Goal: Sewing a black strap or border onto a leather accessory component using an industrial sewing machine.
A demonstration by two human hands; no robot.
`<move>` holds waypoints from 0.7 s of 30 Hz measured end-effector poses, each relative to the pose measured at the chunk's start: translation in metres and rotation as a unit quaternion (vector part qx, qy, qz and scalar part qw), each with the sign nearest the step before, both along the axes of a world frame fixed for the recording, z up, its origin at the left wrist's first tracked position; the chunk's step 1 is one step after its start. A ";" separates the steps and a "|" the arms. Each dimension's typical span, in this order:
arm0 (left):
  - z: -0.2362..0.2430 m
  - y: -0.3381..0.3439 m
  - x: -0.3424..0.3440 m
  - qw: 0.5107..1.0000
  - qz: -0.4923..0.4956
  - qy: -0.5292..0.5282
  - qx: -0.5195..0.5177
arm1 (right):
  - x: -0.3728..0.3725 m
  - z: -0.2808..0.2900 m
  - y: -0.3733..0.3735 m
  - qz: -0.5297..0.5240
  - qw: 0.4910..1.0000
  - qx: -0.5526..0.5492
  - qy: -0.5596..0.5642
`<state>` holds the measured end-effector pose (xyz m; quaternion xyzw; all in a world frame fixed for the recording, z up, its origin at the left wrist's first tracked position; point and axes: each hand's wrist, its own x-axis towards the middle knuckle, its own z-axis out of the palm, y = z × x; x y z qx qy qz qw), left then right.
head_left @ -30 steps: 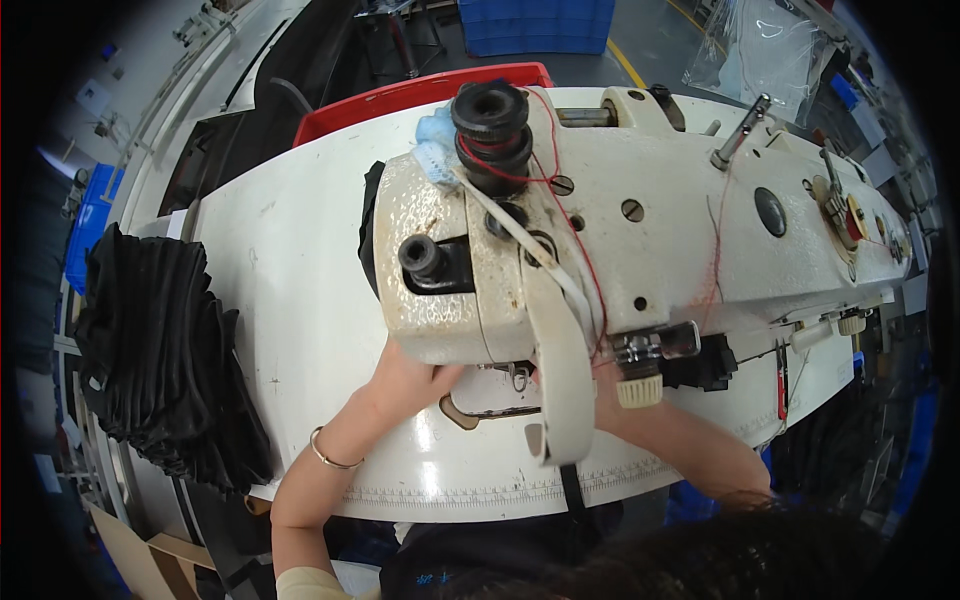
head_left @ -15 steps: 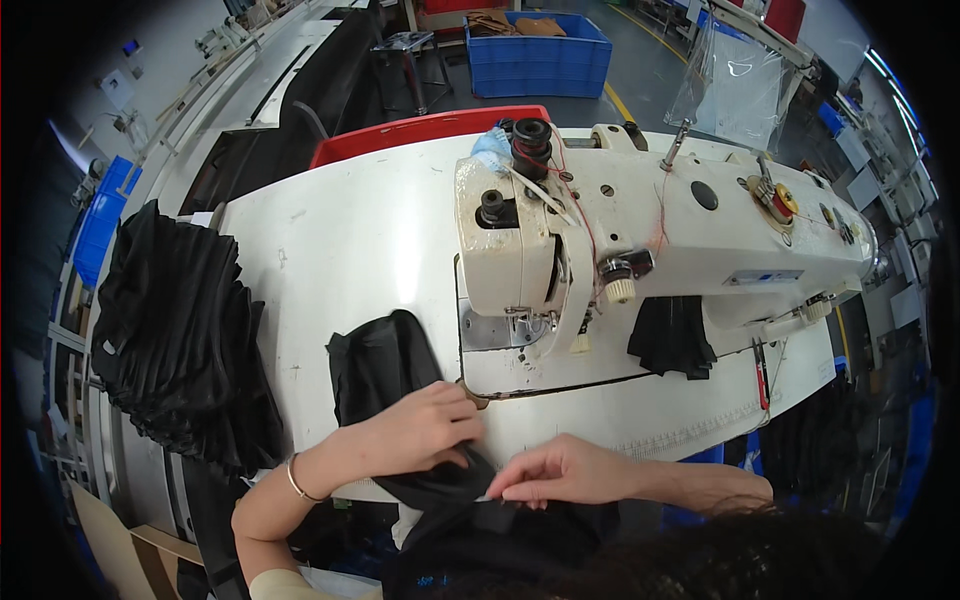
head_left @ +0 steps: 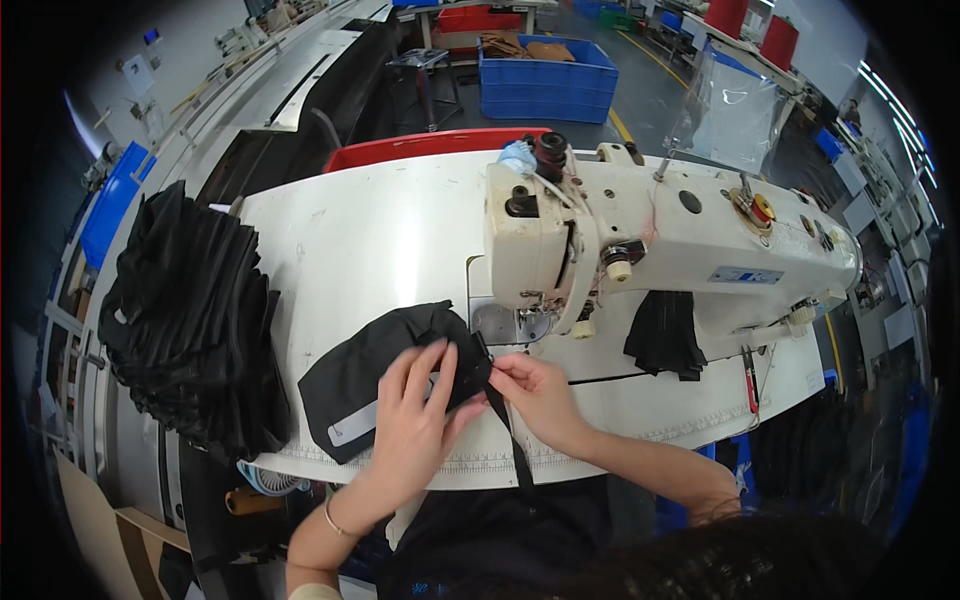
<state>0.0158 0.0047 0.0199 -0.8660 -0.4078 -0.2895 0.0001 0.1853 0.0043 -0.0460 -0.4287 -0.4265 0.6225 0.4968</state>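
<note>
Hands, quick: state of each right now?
Left hand: open, fingers spread over the black fabric.
Right hand: closed, fingertips pinching at the black fabric's right edge.

A rectangular blue plastic crate (head_left: 548, 90) is partly filled with flat brown pieces (head_left: 552, 51), and a small metal stool (head_left: 420, 58) is placed to its left. The dark grey floor (head_left: 648, 105) is crossed by a yellow line (head_left: 620, 126). At upper right, two red cone-shaped spools (head_left: 777, 43) are seen above a clear plastic sheet (head_left: 733, 105).
</note>
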 end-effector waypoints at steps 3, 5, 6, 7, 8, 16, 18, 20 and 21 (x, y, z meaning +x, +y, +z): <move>0.004 0.039 0.003 0.983 -0.082 -0.055 -0.157 | 0.005 0.010 -0.005 0.027 0.999 0.032 0.003; -0.001 0.059 0.004 0.930 -0.173 -0.096 -0.309 | 0.011 0.023 -0.008 0.038 0.995 -0.008 0.087; -0.004 0.063 0.004 0.930 -0.182 -0.093 -0.307 | 0.016 0.030 -0.011 0.032 0.996 -0.012 0.085; -0.008 0.066 0.005 0.917 -0.146 -0.092 -0.361 | 0.022 0.035 -0.015 0.060 0.995 -0.053 0.064; -0.011 0.066 0.006 0.899 -0.102 -0.078 -0.419 | 0.026 0.037 -0.019 0.082 0.989 -0.123 0.022; -0.007 0.058 0.009 0.871 -0.147 -0.113 -0.455 | 0.036 0.024 -0.020 0.108 0.993 -0.034 0.042; -0.004 0.061 0.007 0.827 -0.143 -0.161 -0.519 | 0.039 0.026 -0.020 0.153 0.988 0.002 0.021; -0.005 0.065 0.005 0.859 -0.162 -0.138 -0.465 | 0.046 0.028 -0.020 0.171 0.977 0.077 -0.102; -0.006 0.066 0.004 0.888 -0.177 -0.103 -0.412 | 0.048 0.028 -0.019 0.211 0.938 0.132 -0.242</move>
